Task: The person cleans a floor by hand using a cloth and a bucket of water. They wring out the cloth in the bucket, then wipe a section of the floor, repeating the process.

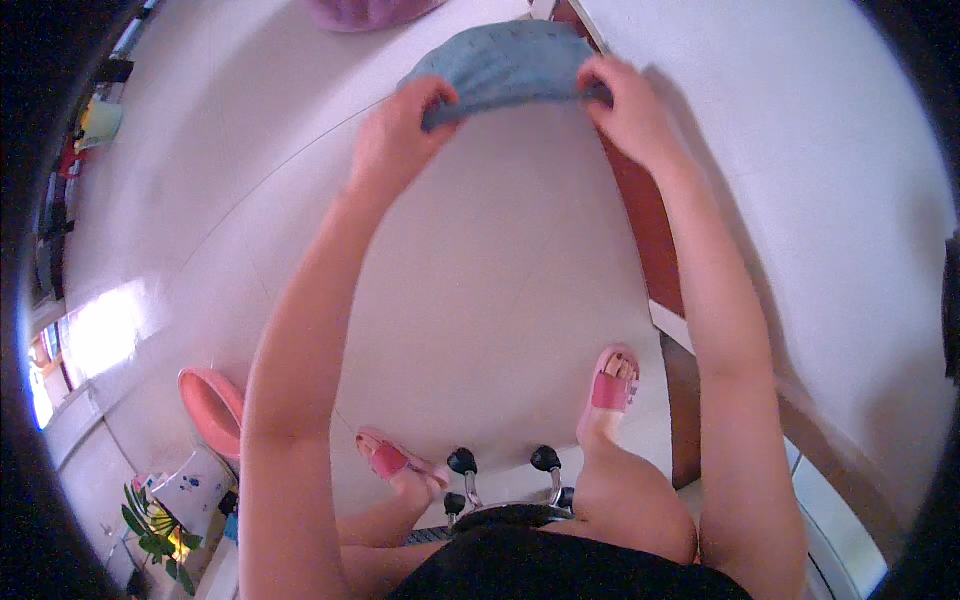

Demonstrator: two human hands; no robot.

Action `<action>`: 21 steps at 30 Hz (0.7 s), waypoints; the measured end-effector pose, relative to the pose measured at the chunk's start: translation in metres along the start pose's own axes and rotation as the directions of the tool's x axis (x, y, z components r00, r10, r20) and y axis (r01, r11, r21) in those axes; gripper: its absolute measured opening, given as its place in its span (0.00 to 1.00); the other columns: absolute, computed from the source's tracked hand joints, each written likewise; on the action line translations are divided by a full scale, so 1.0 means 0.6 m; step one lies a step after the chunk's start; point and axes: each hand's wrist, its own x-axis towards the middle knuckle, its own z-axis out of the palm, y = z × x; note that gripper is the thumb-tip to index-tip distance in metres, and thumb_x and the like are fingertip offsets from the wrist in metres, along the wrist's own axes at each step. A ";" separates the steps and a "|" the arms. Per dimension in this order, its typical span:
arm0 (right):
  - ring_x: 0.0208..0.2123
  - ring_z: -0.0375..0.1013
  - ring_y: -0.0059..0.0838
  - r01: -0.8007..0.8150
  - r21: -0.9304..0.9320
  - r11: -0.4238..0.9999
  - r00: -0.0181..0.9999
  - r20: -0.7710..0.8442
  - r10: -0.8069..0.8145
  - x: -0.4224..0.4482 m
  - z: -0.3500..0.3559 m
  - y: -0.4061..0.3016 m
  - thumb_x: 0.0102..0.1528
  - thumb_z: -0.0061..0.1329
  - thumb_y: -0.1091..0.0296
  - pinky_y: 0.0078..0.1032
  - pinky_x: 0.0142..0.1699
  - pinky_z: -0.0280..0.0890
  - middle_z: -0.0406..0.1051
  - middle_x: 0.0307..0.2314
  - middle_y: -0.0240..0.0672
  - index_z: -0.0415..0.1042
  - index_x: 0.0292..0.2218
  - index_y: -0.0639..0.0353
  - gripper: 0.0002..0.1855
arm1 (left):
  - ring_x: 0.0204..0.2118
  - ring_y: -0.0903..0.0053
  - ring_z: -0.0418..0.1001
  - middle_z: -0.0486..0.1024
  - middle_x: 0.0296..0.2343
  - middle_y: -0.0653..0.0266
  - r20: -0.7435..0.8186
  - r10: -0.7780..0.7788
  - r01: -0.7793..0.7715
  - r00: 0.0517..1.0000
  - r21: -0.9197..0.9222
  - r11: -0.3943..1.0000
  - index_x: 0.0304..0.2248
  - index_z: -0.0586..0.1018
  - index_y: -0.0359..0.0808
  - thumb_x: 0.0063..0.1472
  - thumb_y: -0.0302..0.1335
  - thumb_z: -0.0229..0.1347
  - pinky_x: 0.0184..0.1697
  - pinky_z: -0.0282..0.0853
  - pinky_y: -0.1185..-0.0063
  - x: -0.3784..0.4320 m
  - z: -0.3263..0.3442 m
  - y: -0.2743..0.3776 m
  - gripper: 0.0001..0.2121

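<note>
A blue-grey cloth (517, 64), perhaps a garment, is stretched between my two hands, out ahead of me above the pale floor. My left hand (401, 131) grips its near left corner, thumb below and fingers curled over the edge. At the opposite corner, my right hand (628, 109) pinches the cloth close to the white wall. The near edge runs nearly straight from one hand to the other, while the far edge bows outward. Folds and small dark specks show on the fabric. Both hands are slightly blurred.
A dark red baseboard (646, 232) runs along the white wall (825, 225) at right. Chrome legs with black feet (545, 457) stand between my pink slippers (611, 390). To the left are a pink basin (206, 405) and a leafy plant (154, 532). A purple object (375, 11) lies beyond the cloth.
</note>
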 end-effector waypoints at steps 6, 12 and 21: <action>0.44 0.62 0.43 -0.240 -0.052 0.969 0.893 0.380 0.242 -0.097 0.084 0.000 0.44 0.50 0.60 0.40 0.50 0.56 0.66 0.36 0.42 0.67 0.35 0.51 0.15 | 0.45 0.63 0.64 0.67 0.40 0.59 0.498 -0.159 0.036 0.852 0.248 0.968 0.38 0.71 0.41 0.51 0.40 0.54 0.46 0.61 0.67 -0.117 0.106 -0.004 0.17; 0.58 0.43 0.42 0.032 -0.327 0.945 0.995 0.104 0.002 -0.071 0.230 0.037 0.53 0.37 0.46 0.44 0.60 0.35 0.43 0.56 0.45 0.51 0.56 0.49 0.33 | 0.59 0.53 0.37 0.42 0.56 0.50 -0.038 -0.224 0.222 0.974 0.373 0.901 0.56 0.53 0.41 0.57 0.40 0.45 0.57 0.32 0.53 -0.115 0.242 -0.015 0.29; 0.58 0.45 0.37 0.048 -0.313 0.948 0.998 -0.012 -0.054 0.021 0.273 0.109 0.55 0.35 0.49 0.38 0.61 0.37 0.46 0.56 0.41 0.48 0.57 0.54 0.32 | 0.59 0.57 0.42 0.47 0.56 0.51 -0.225 -0.156 0.251 0.962 0.500 0.829 0.56 0.54 0.39 0.58 0.42 0.41 0.57 0.32 0.54 0.005 0.298 -0.062 0.28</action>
